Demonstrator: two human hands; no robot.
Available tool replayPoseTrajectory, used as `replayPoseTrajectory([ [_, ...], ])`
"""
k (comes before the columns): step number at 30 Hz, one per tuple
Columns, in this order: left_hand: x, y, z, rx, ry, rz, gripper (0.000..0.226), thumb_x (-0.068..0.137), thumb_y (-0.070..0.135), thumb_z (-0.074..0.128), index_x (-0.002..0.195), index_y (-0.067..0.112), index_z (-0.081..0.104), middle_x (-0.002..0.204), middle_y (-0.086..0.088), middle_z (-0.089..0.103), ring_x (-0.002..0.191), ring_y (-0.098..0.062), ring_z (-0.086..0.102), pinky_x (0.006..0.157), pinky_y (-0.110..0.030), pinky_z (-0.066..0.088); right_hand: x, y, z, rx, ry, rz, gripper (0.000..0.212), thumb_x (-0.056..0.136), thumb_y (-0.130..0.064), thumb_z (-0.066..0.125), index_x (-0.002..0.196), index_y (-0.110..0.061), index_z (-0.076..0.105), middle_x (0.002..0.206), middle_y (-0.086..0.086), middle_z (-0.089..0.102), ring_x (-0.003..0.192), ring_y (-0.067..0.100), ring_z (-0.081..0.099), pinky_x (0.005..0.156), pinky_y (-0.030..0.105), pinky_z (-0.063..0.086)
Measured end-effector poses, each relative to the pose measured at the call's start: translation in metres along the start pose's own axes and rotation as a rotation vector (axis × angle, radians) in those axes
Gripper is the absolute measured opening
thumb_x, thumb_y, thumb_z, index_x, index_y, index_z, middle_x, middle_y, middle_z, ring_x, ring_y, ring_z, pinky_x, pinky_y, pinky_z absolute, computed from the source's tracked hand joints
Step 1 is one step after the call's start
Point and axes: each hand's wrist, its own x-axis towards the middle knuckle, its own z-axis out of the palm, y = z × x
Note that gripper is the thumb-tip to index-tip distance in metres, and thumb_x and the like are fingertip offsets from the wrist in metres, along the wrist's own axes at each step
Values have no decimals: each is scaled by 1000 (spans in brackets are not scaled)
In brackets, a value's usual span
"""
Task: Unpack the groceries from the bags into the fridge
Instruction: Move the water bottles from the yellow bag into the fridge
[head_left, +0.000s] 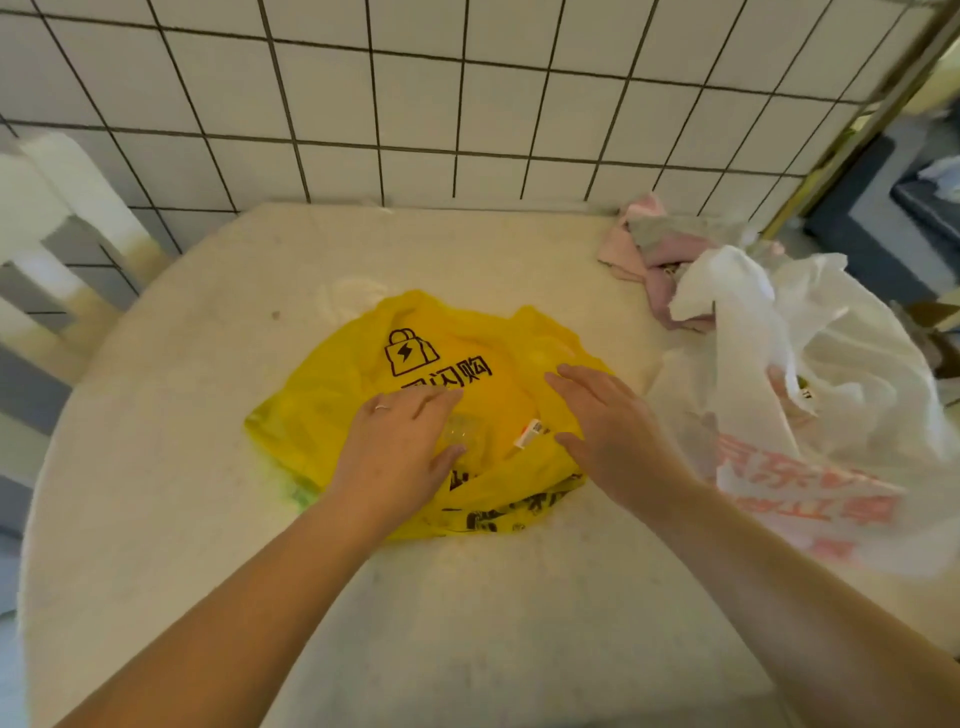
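the yellow bag (415, 395) lies flat in the middle of the round tabletop (208, 519) and looks almost empty, so i judge this bag is nearly unpacked. the white bag (810, 384) at the right of the frame still holds something; what is inside i cannot tell. no fridge is in view. the left hand (400, 447) and the right hand (608, 426) both rest on the yellow bag with fingers spread, pinching nothing. its long axis runs from lower left to upper right, with the opening toward the bottom of the frame.
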Motion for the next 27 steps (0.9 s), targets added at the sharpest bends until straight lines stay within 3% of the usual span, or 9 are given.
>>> replayPoseTrajectory([
  [3, 4, 4, 15, 18, -39, 32, 53, 82, 38, 67, 130, 23, 52, 126, 3, 59, 114, -21, 57, 98, -49, 41, 16, -1, 20, 59, -48, -58, 65, 66, -11, 81, 126, -9, 57, 127, 9, 58, 109, 30, 61, 88, 41, 51],
  [8, -7, 25, 45, 116, -25, 141, 49, 68, 35, 78, 114, 23, 65, 107, 5, 69, 99, -17, 66, 91, -55, 44, 31, 8, 55, 165, -207, -166, 58, 80, -11, 70, 135, -16, 49, 133, 3, 53, 113, 23, 58, 89, 33, 50],
  [11, -18, 42, 59, 126, -57, 144, 45, 67, 36, 78, 110, 26, 67, 102, 8, 70, 100, -15, 66, 92, -62, 39, 26, 22, 63, 142, -262, -260, 59, 71, -7, 78, 126, -17, 58, 110, 2, 66, 92, 20, 67, 70, 24, 52],
  [13, -24, 55, 65, 135, -88, 134, 44, 64, 37, 79, 106, 27, 69, 98, 10, 71, 97, -14, 67, 94, -65, 39, 15, 31, 66, 115, -343, -329, 58, 69, -6, 78, 123, -18, 60, 102, 2, 68, 86, 21, 68, 64, 25, 53],
  [16, -32, 71, 72, 136, -146, 119, 42, 64, 38, 79, 105, 31, 69, 92, 12, 71, 91, -12, 68, 96, -66, 36, 3, 46, 72, 129, -429, -353, 54, 83, -9, 64, 133, -26, 50, 120, 0, 62, 98, 22, 64, 69, 33, 54],
  [19, -40, 80, 80, 116, -184, 82, 42, 67, 36, 78, 108, 30, 68, 91, 12, 70, 90, -13, 68, 98, -66, 33, -7, 61, 78, 160, -378, -397, 58, 67, -11, 80, 119, -26, 58, 100, -2, 65, 72, 18, 67, 44, 29, 52],
  [22, -50, 86, 85, 98, -198, 46, 40, 68, 32, 77, 107, 29, 68, 91, 11, 70, 90, -15, 67, 107, -61, 28, -15, 72, 77, 83, -355, -409, 57, 53, -21, 90, 105, -24, 67, 87, -4, 64, 57, 12, 63, 34, 21, 43],
  [24, -57, 87, 86, 90, -217, 35, 36, 69, 30, 75, 105, 28, 69, 92, 10, 70, 91, -15, 67, 107, -56, 20, -19, 75, 76, 40, -333, -392, 57, 51, -25, 91, 104, -25, 69, 85, -4, 65, 54, 12, 61, 34, 19, 40],
  [27, -62, 86, 83, 66, -201, -35, 27, 82, 34, 55, 104, 28, 69, 95, 10, 70, 92, -14, 67, 108, -50, 21, -10, 72, 79, 129, -244, -449, 49, 59, -17, 86, 105, -21, 68, 87, 1, 62, 72, 20, 62, 49, 26, 52],
])
